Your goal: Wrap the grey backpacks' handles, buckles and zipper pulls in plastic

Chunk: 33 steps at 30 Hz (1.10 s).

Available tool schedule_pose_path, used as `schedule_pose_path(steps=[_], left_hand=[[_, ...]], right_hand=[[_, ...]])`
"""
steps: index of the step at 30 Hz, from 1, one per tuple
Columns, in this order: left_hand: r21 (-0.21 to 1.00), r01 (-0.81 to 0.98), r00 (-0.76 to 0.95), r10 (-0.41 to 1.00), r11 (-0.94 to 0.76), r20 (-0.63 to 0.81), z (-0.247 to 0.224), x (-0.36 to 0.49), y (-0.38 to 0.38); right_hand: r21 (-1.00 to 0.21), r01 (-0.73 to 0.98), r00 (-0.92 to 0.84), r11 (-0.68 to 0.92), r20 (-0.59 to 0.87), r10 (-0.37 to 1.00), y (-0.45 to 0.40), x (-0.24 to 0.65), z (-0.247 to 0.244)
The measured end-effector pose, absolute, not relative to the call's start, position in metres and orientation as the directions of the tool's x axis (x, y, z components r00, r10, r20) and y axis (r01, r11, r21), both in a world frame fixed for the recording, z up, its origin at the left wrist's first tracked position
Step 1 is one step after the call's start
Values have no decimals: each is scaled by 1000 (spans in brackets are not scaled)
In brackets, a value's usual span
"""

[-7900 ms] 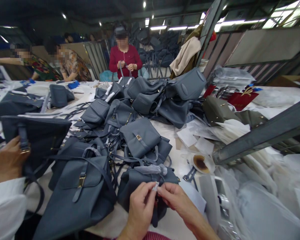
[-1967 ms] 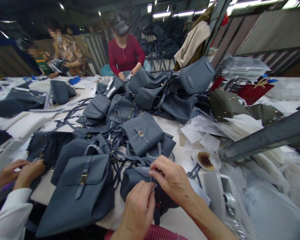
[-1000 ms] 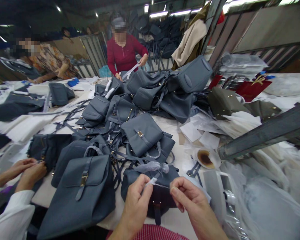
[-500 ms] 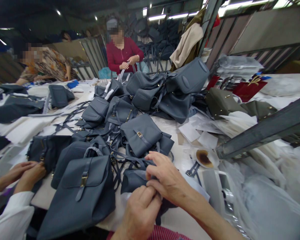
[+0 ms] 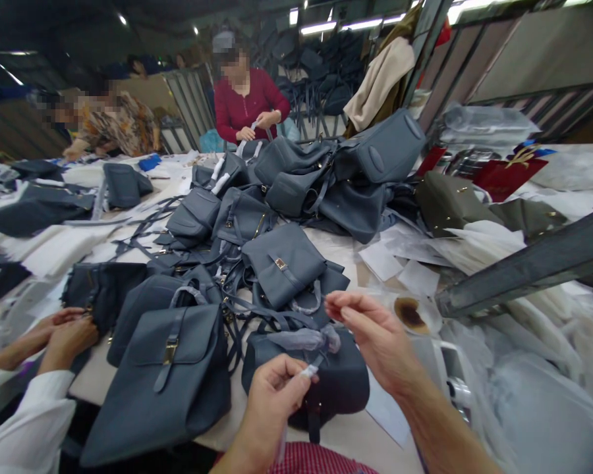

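My left hand (image 5: pixel 271 398) pinches the end of a clear plastic wrapping strip (image 5: pixel 310 371) between thumb and forefinger. This strip leads to the plastic-wrapped handle (image 5: pixel 296 340) of a dark blue-grey bag (image 5: pixel 348 378) lying in front of me. To the right, raised over the bag's edge, my right hand (image 5: pixel 380 336) has its thumb and fingertips drawn together; whatever may be between them is too small to make out. Left of my hands stands a blue-grey flap backpack (image 5: pixel 178 382) with a gold clasp. Another clasped backpack (image 5: pixel 286 263) lies just beyond.
A pile of similar bags (image 5: pixel 296 158) fills the table's middle. A co-worker's hands (image 5: pixel 74 336) touch a bag at left. A slanted metal post (image 5: pixel 514 270), a stained dish (image 5: pixel 412 315) and plastic sheeting (image 5: pixel 534 395) are at right. Another person (image 5: pixel 250 99) works across the table.
My hands, together before, are now apart: the right has moved up and right, the left holds the plastic strip lower. More of the bag and its wrapped handle shows.
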<state>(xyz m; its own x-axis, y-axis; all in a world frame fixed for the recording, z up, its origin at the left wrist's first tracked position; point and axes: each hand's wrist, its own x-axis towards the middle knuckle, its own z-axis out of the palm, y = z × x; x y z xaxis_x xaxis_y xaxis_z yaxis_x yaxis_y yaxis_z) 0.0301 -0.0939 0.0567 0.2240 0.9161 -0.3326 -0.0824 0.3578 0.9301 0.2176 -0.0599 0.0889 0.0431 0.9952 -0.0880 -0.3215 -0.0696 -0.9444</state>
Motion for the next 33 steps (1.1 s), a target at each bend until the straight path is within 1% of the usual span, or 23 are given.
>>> schedule_pose_path(steps=[1, 2, 4, 5, 6, 8, 11, 13, 15, 18, 20, 22, 24, 25, 26, 27, 28, 29, 30, 31, 32, 33], left_hand=[[854, -187, 263, 863, 485, -432, 55, 31, -95], [771, -271, 302, 811, 577, -501, 53, 31, -95], [630, -390, 371, 741, 671, -560, 51, 32, -96], [570, -427, 406, 712, 702, -572, 51, 32, -96], [511, -455, 442, 683, 729, -582, 52, 33, -96], [407, -491, 501, 632, 770, -592, 54, 34, -95], [326, -523, 546, 603, 788, -581, 55, 36, -95], [304, -539, 555, 603, 785, -573, 54, 36, -96], [292, -530, 565, 588, 796, -578, 52, 36, -96], [320, -521, 532, 594, 791, -604, 50, 36, -98], [403, -506, 476, 636, 763, -607, 47, 36, -100], [547, -426, 412, 693, 721, -592, 46, 37, -102], [725, -280, 339, 772, 629, -538, 47, 38, -103], [824, -184, 294, 830, 537, -475, 49, 37, -104], [911, -69, 254, 890, 407, -378, 50, 37, -104], [967, 63, 235, 938, 245, -253, 52, 35, -104], [978, 197, 245, 963, 67, -116, 53, 34, -105], [942, 319, 274, 962, -101, 10, 54, 32, -105], [876, 418, 313, 943, -241, 110, 54, 30, -105], [798, 491, 354, 917, -349, 183, 54, 29, -106], [720, 545, 390, 890, -430, 237, 53, 28, -106], [645, 586, 417, 865, -491, 280, 52, 28, -107]], right_hand=[[-942, -319, 15, -108, -119, 993, -70, 226, 88], [-943, -273, -79, -189, -173, 982, -80, 232, 87], [-929, -122, -259, -349, -310, 915, -101, 235, 81], [-920, -70, -278, -385, -352, 893, -110, 232, 76], [-913, -57, -260, -405, -378, 888, -117, 227, 72], [-893, -138, -207, -428, -396, 894, -126, 211, 62], [-832, -305, -229, -463, -407, 884, -128, 190, 53], [-820, -332, -225, -467, -412, 883, -125, 182, 48], [-818, -333, -178, -469, -434, 883, -125, 179, 42], [-837, -316, -112, -447, -435, 893, -129, 180, 32], [-852, -291, -93, -435, -427, 899, -132, 183, 28], [-851, -274, -92, -448, -441, 893, -135, 187, 28], [-838, -259, -109, -480, -469, 877, -136, 191, 31], [-831, -251, -118, -497, -483, 868, -136, 192, 34], [-826, -242, -128, -509, -493, 860, -136, 194, 37], [-821, -236, -143, -519, -499, 855, -136, 195, 40], [-818, -232, -162, -526, -501, 850, -136, 196, 42], [-817, -222, -186, -532, -500, 846, -136, 196, 45], [-826, -194, -204, -529, -494, 846, -136, 197, 47], [-849, -131, -211, -512, -481, 851, -136, 198, 49], [-884, -22, -203, -467, -453, 868, -137, 199, 51], [-917, 129, -183, -379, -397, 899, -137, 200, 52]])
